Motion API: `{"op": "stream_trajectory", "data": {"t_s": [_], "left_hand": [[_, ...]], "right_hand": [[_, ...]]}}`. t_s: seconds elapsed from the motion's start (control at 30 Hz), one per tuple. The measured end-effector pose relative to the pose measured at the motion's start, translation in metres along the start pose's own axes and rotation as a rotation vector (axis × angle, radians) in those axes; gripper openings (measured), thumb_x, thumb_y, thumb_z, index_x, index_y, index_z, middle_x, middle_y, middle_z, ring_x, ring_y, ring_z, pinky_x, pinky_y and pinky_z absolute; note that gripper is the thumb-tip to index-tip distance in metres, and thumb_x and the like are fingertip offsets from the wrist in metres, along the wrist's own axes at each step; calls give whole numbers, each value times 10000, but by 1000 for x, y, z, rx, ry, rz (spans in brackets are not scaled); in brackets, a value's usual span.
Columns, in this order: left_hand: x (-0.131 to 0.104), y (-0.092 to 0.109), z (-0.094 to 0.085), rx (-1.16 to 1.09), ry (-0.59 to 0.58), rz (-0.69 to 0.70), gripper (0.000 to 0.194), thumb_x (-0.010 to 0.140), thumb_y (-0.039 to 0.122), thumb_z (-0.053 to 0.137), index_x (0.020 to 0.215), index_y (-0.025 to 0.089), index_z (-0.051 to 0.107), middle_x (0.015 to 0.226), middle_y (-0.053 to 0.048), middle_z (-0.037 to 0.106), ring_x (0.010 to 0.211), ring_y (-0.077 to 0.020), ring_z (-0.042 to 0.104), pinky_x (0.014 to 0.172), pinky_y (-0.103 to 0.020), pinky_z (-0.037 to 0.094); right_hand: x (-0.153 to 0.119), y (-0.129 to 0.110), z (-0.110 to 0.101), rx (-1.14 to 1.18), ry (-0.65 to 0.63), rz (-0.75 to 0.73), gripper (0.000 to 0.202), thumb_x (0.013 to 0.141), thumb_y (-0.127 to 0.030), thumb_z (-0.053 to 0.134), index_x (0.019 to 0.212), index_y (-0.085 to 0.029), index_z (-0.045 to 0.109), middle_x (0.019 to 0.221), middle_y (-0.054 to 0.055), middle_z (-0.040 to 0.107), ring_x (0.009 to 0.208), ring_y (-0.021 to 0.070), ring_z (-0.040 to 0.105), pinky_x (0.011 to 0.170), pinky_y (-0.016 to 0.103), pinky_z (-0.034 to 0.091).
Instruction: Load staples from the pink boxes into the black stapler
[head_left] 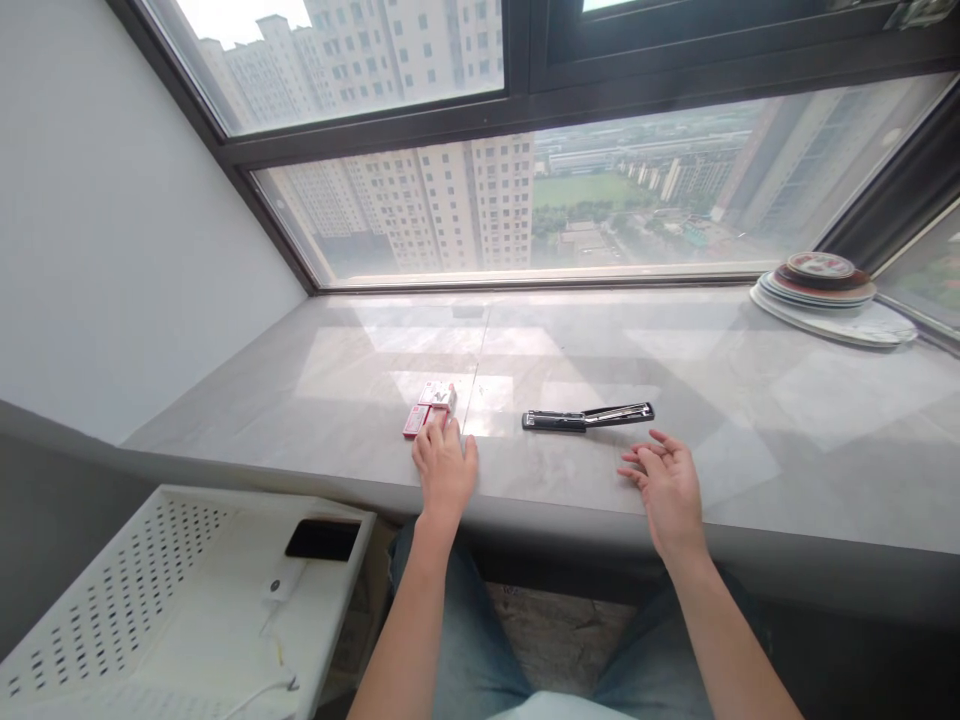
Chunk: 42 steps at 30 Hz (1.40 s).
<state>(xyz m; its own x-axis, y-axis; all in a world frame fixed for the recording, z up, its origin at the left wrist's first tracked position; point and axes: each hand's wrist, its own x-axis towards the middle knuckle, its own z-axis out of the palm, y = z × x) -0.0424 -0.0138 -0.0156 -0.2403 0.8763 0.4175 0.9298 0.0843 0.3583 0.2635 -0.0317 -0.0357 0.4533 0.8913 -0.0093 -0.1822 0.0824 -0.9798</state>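
Observation:
On the grey windowsill counter lies a black stapler (555, 422), opened out lengthwise with its metal inner parts showing. Left of it is a small group of red-and-white boxes (417, 420), which look like staple boxes; one white-topped box (442, 395) sits at the back of the group. My left hand (446, 465) rests at the near side of these boxes, fingertips touching them and thumb held apart; its fingers partly cover the group. Just right of and nearer than the stapler, my right hand (667, 490) hovers with loosely bent, parted fingers, holding nothing.
A stack of plates or round mats (832, 300) stands at the back right by the window. Below the counter on the left, a white perforated cart (217, 590) carries a black phone (322, 540) and a white cable (262, 690). The counter's front edge (555, 510) runs before my legs.

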Motion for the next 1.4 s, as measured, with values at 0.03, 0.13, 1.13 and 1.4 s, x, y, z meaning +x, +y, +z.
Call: {"op": "stream_trajectory", "data": {"t_s": [0.03,0.13,1.13,1.4], "left_hand": [[-1,-3,-2,-38,-12,39,296,950,283,538,1238,257,601,1500,-108,459,1395,-351,353,1140,-564,312],[-3,-5,-8,-190,-46,136,245,935,197,546,1159,278,603,1330,-81,593,1269,-316,463,1081,-528,377],[-10,70,8,-636,-400,387,451,846,290,746,1272,318,600,1125,-12,691,1088,-257,568,1008,-440,446],[-9,70,6,-628,-386,381,431,834,294,755,1242,323,616,1114,-7,693,1081,-245,571,974,-412,456]], "right_hand": [[0,0,1,-108,-28,-12,525,818,-456,709,1274,-256,543,1022,21,631,823,166,673,672,293,595],[0,-3,5,-423,-189,-25,474,844,-513,644,1210,-212,615,928,37,651,664,149,614,531,254,494],[31,-69,37,-1119,-718,-446,135,852,-331,645,808,-278,762,707,19,690,684,187,601,599,281,316],[43,-69,53,-1120,-899,-523,88,799,-271,666,815,-258,751,666,3,664,626,158,554,607,264,310]]}}
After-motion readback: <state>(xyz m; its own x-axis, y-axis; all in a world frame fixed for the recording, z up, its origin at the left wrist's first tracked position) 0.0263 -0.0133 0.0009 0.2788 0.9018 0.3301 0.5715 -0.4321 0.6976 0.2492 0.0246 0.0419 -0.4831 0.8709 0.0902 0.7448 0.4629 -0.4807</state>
